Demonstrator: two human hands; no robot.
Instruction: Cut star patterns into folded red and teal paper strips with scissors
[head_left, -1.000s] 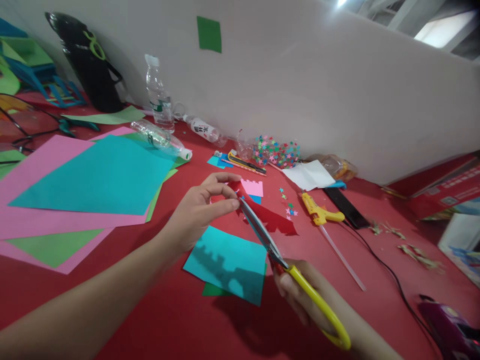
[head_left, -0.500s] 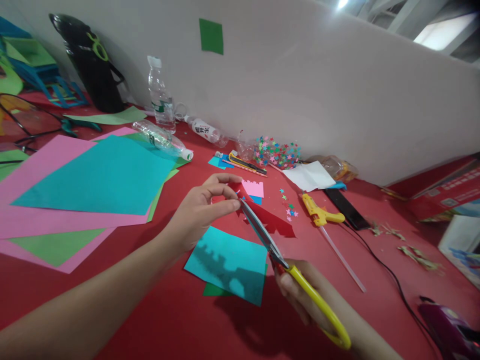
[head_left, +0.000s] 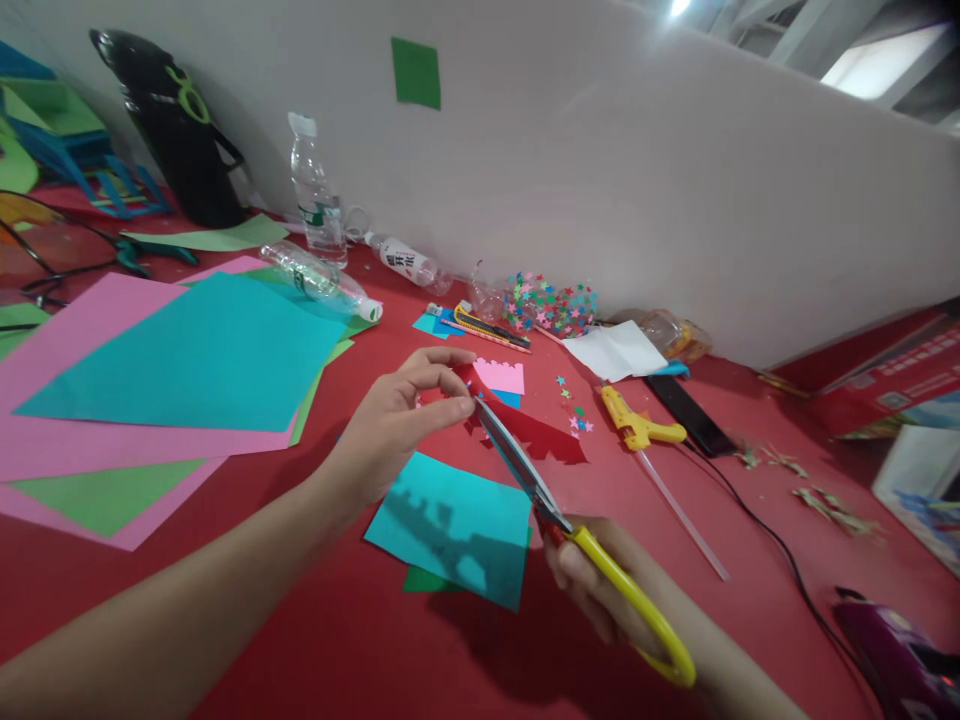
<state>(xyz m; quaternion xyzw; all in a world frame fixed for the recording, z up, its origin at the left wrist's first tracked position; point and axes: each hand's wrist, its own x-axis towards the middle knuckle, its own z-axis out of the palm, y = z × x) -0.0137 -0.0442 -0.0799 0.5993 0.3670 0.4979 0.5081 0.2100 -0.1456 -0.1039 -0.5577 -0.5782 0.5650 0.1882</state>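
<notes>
My left hand pinches one end of a red paper strip with a notched edge, held just above the red table. My right hand grips yellow-handled scissors, whose blades point up-left and meet the red strip beside my left fingertips. Below the hands a teal paper square lies flat over a green scrap. A small pink cut piece lies just beyond the strip.
Large teal, pink and green sheets cover the left. Plastic bottles, a utility knife, a bag of coloured stars, white paper, a yellow glue gun with cable, and a black bag sit along the white wall.
Almost nothing has changed: both hands, the scissors and the red strip keep the same pose; the view has shifted very slightly.
</notes>
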